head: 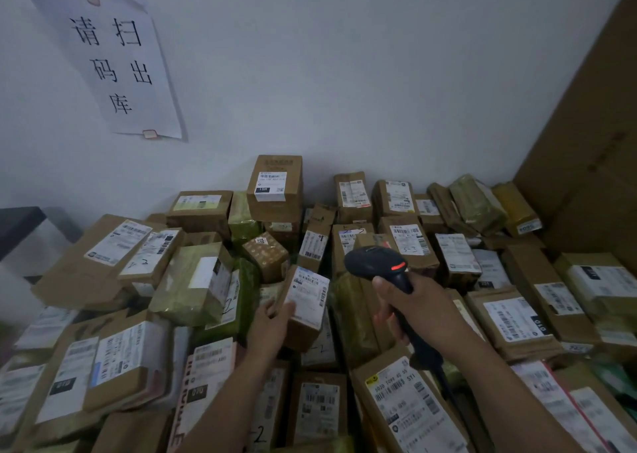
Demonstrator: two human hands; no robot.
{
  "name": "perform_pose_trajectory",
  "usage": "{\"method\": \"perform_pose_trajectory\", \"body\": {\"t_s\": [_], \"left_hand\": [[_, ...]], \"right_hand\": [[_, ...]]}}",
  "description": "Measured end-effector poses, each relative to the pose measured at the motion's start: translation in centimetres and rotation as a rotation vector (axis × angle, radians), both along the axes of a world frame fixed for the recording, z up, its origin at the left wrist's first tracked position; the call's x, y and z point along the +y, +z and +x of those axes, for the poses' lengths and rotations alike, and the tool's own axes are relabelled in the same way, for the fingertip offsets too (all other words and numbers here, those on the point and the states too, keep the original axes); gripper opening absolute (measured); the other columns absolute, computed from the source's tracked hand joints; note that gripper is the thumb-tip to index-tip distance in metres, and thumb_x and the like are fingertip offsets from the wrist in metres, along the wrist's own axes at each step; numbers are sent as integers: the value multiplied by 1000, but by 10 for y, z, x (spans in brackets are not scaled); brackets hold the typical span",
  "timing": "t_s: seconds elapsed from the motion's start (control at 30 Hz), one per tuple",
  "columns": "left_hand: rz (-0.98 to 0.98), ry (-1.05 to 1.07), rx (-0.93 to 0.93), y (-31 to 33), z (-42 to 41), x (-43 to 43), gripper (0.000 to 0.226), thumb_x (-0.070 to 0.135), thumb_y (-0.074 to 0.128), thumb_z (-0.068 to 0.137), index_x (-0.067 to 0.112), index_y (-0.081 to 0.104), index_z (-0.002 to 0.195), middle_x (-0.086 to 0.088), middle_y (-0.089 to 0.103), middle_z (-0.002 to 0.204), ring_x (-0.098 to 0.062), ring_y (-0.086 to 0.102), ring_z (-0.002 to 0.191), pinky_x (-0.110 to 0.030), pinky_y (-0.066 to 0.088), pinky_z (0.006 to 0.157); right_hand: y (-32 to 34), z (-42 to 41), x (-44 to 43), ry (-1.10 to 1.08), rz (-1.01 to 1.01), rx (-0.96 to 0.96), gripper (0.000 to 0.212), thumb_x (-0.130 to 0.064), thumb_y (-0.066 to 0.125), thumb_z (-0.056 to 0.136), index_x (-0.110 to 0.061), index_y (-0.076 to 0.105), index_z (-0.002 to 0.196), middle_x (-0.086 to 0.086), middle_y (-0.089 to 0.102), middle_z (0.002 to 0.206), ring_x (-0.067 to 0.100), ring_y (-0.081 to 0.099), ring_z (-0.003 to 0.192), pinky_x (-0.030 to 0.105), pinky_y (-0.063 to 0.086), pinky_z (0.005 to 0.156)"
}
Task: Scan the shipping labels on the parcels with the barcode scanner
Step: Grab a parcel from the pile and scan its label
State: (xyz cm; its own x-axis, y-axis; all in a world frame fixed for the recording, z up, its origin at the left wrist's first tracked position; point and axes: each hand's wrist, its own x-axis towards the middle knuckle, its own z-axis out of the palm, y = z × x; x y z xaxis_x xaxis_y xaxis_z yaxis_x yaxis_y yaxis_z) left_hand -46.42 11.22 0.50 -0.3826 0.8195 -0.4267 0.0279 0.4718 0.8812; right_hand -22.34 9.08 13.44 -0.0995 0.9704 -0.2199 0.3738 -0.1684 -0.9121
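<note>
Head view: left hand [270, 325] grasps small parcel [303, 332] mid-pile, label [308, 294] tilted toward barcode scanner [374, 263] just right, fingers of right hand [417, 309] clenched round its handle. Scan likely underway; surrounding parcels [510, 318] numerous, scanned count unknowable.

left hand [272, 320]: bare | right hand [415, 309]: bare | forearms: bare (to frame edge)
</note>
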Motion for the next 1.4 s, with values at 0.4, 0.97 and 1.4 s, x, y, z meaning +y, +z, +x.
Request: {"method": "perform_pose_trajectory", "body": {"t_s": [0.4, 0.97, 1.4], "left_hand": [[-198, -511, 460, -47, 15, 12, 38, 28, 59, 98, 4, 56, 127, -11, 64, 127, -25, 61, 115, -25, 47, 84], [-107, -396, 626, -87, 16, 192, 83, 37, 79, 80, 9, 34, 143, -15, 46, 141, -33, 49, 128, -49, 46, 103], [-8, -287, 604, -51, 20, 183, 67, 37, 79, 74, 4, 44, 121, -10, 62, 105, -28, 64, 93, -34, 51, 70]], "right_hand": [[-15, -23, 35, -109, -79, 52, 42, -45, 63, 91, -5, 63, 79, 6, 67, 58, 22, 60, 47, 29, 51, 45], [-47, -20, 84, -231, -105, -8, 37, -46, 64, 89, -9, 65, 81, 8, 71, 68, 17, 62, 47, 28, 55, 47], [-35, -10, 80, -219, -96, 56, 33, -42, 64, 91, -10, 63, 82, 9, 71, 68, 14, 61, 45, 23, 50, 45]]}}
